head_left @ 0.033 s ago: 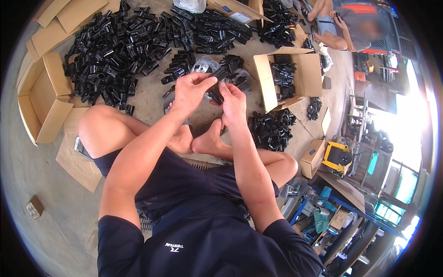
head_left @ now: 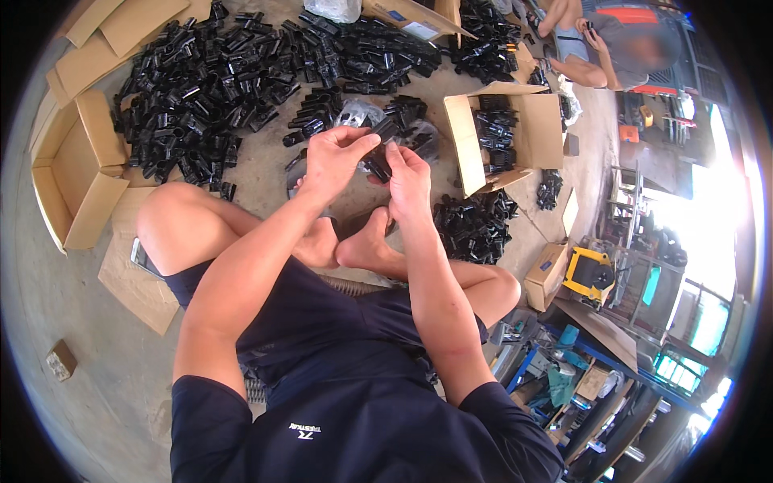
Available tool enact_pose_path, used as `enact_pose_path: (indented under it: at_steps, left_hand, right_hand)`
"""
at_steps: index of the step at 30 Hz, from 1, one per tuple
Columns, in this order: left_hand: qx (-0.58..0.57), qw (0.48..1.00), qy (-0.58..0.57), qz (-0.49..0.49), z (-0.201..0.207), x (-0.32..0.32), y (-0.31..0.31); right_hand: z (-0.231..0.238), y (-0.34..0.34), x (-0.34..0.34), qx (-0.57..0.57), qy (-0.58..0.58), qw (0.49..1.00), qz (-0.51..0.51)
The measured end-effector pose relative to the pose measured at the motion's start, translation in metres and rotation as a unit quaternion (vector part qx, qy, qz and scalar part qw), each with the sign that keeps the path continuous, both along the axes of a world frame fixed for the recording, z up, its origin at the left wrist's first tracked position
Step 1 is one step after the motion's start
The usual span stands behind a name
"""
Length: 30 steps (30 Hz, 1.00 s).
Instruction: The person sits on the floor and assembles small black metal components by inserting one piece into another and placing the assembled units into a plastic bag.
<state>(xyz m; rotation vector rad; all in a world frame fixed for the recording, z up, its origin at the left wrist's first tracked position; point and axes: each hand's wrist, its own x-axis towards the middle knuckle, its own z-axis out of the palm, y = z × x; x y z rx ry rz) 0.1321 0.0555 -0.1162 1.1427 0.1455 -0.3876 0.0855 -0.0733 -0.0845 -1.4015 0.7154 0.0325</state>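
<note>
Both my hands meet in front of my crossed legs, around a black tubular part (head_left: 374,167). My left hand (head_left: 328,163) has its thumb and fingers closed on the part's left side. From the other side my right hand (head_left: 410,183) pinches it, thumb pointing up. The fingers hide much of the part, so its full shape cannot be made out. Just beyond the hands lie clear plastic bags (head_left: 352,113) and small groups of similar black parts (head_left: 316,109).
A large heap of black parts (head_left: 201,88) spreads at the far left, beside an open cardboard box (head_left: 66,173). Another open box (head_left: 461,133), holding black parts, stands to the right, near a smaller pile (head_left: 475,229). A seated person (head_left: 580,56) is at the far right.
</note>
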Motion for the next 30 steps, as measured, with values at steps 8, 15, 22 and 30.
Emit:
enact_pose_path:
  at_steps: [8,15,22,30]
  left_hand:
    - [0.0,1.0,0.007,-0.013,0.002,-0.001,0.0]
    - [-0.003,1.0,-0.003,-0.006,0.002,-0.003,-0.002]
    - [0.009,1.0,-0.006,-0.009,0.001,-0.003,-0.002]
    - [-0.004,1.0,0.002,-0.022,0.0,-0.005,-0.004]
  right_hand:
    - [0.004,-0.001,0.0,0.015,-0.003,1.0,-0.001]
    - [0.008,-0.006,-0.003,-0.001,-0.016,1.0,0.019]
    - [0.008,-0.011,-0.004,-0.013,0.014,0.999,0.037]
    - [0.008,-0.012,-0.007,0.002,0.004,0.999,0.04]
